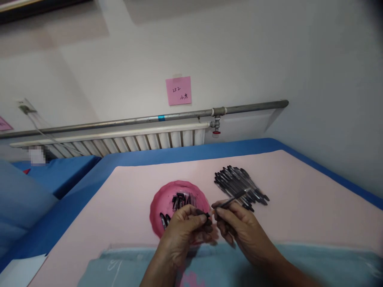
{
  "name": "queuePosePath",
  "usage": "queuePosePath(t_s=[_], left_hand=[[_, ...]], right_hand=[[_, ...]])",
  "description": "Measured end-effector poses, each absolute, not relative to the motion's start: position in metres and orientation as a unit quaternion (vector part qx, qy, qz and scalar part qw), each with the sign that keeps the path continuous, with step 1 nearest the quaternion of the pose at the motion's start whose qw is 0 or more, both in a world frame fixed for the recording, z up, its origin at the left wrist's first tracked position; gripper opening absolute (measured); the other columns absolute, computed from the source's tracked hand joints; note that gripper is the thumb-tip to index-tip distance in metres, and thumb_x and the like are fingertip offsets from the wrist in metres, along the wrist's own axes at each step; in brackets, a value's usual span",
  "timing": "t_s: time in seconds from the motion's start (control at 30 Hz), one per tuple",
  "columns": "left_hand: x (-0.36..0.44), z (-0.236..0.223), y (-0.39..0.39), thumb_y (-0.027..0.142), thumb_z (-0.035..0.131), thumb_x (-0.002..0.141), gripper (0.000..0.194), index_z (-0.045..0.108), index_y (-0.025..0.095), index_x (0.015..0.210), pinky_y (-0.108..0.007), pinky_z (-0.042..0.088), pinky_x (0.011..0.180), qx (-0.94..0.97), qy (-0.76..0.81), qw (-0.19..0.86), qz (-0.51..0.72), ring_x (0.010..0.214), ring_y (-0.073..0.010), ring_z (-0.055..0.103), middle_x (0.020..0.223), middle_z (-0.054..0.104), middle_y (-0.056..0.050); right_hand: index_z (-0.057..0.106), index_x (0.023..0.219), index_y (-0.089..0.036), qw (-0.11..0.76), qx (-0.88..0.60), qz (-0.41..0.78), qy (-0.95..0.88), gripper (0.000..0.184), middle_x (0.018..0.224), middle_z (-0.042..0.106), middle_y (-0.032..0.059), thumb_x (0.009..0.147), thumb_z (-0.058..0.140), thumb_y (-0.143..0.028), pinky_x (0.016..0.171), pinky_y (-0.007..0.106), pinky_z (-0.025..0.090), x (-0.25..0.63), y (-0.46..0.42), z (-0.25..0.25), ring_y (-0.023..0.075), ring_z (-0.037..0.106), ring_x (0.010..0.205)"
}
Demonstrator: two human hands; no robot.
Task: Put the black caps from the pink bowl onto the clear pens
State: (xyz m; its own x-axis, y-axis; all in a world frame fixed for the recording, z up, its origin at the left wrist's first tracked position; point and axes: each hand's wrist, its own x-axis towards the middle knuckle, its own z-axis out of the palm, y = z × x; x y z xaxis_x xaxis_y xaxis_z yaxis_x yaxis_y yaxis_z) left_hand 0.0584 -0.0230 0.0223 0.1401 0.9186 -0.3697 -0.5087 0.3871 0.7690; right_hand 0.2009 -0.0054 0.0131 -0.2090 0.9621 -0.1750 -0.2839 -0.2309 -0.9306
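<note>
My left hand (183,228) is closed in a pinch on a small black pen cap (206,215), just over the near rim of a pink bowl (158,203). My right hand (239,231) is closed around a black pen (233,198), whose tip points toward the cap. The two hands nearly touch at the fingertips. Several more black caps (179,199) lie inside the bowl. A pile of black pens (239,184) lies on the pink sheet just beyond my right hand.
The pink sheet (299,199) covers a blue table (185,153). A teal cloth (314,263) lies at the near edge. A radiator (119,141) and a metal pipe (149,118) run along the wall, with a pink note (178,90) above.
</note>
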Motion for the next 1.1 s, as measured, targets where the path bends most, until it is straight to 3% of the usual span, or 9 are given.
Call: queuePosePath(t_s=[0.07,0.23,0.37,0.5,0.67,0.83,0.97,1.1], left_hand=[[0.059,0.023,-0.023,0.020,0.078,0.055,0.030,0.051,0.013,0.067,-0.025,0.048,0.052,0.242,0.429,0.715,0.497,0.054,-0.0126,0.060,0.059,0.063,-0.003],[0.060,0.022,-0.023,0.020,0.077,0.056,0.028,0.051,0.013,0.068,-0.023,0.047,0.051,0.242,0.424,0.712,0.505,0.054,-0.0123,0.060,0.060,0.064,-0.003],[0.060,0.017,-0.023,0.019,0.076,0.056,0.028,0.052,0.013,0.068,-0.023,0.047,0.051,0.262,0.410,0.711,0.508,0.053,-0.0122,0.060,0.058,0.063,-0.003],[0.059,0.016,-0.023,0.019,0.075,0.059,0.026,0.052,0.013,0.069,-0.023,0.047,0.051,0.259,0.415,0.710,0.506,0.053,-0.0121,0.060,0.059,0.064,-0.002],[0.058,0.014,-0.023,0.020,0.073,0.061,0.023,0.052,0.012,0.068,-0.023,0.046,0.050,0.280,0.404,0.704,0.513,0.052,-0.0122,0.060,0.058,0.064,-0.003],[0.058,0.015,-0.023,0.022,0.072,0.062,0.023,0.053,0.013,0.068,-0.024,0.046,0.052,0.296,0.406,0.697,0.511,0.051,-0.0123,0.060,0.058,0.065,-0.003],[0.061,0.015,-0.023,0.026,0.072,0.061,0.024,0.052,0.014,0.064,-0.024,0.046,0.052,0.342,0.426,0.673,0.499,0.048,-0.0116,0.058,0.055,0.064,-0.002],[0.060,0.011,-0.018,0.029,0.070,0.061,0.023,0.052,0.015,0.061,-0.022,0.043,0.051,0.378,0.460,0.635,0.493,0.046,-0.0097,0.054,0.054,0.061,0.000]], right_hand=[[0.057,0.074,-0.016,0.464,-0.435,0.658,-0.402,0.028,0.050,0.054,-0.0045,0.069,0.067,-0.042,0.033,0.016,0.027,0.201,-0.005,0.013,0.0054,0.040,0.037],[0.058,0.088,-0.017,0.467,-0.414,0.674,-0.395,0.033,0.048,0.051,-0.0054,0.068,0.068,-0.041,0.034,0.017,0.029,0.201,-0.005,0.014,0.0072,0.043,0.039],[0.056,0.072,-0.016,0.460,-0.445,0.655,-0.402,0.028,0.049,0.052,-0.0047,0.071,0.065,-0.043,0.033,0.016,0.027,0.201,-0.004,0.014,0.0053,0.040,0.036],[0.057,0.088,-0.018,0.457,-0.423,0.673,-0.399,0.032,0.050,0.054,-0.0053,0.068,0.067,-0.041,0.033,0.016,0.028,0.202,-0.003,0.010,0.0060,0.042,0.037],[0.054,0.072,-0.017,0.442,-0.447,0.660,-0.411,0.028,0.052,0.054,-0.0047,0.070,0.065,-0.043,0.033,0.015,0.027,0.202,-0.003,0.009,0.0042,0.040,0.037],[0.056,0.082,-0.019,0.447,-0.428,0.673,-0.404,0.030,0.050,0.051,-0.0060,0.068,0.066,-0.043,0.034,0.015,0.027,0.200,-0.004,0.013,0.0048,0.039,0.037],[0.055,0.075,-0.017,0.442,-0.431,0.669,-0.414,0.031,0.058,0.056,-0.0036,0.068,0.065,-0.045,0.033,0.016,0.027,0.200,-0.004,0.014,0.0037,0.039,0.036],[0.053,0.073,-0.018,0.434,-0.440,0.660,-0.427,0.027,0.053,0.053,-0.0047,0.072,0.061,-0.044,0.034,0.017,0.027,0.201,-0.002,0.010,0.0047,0.040,0.036]])
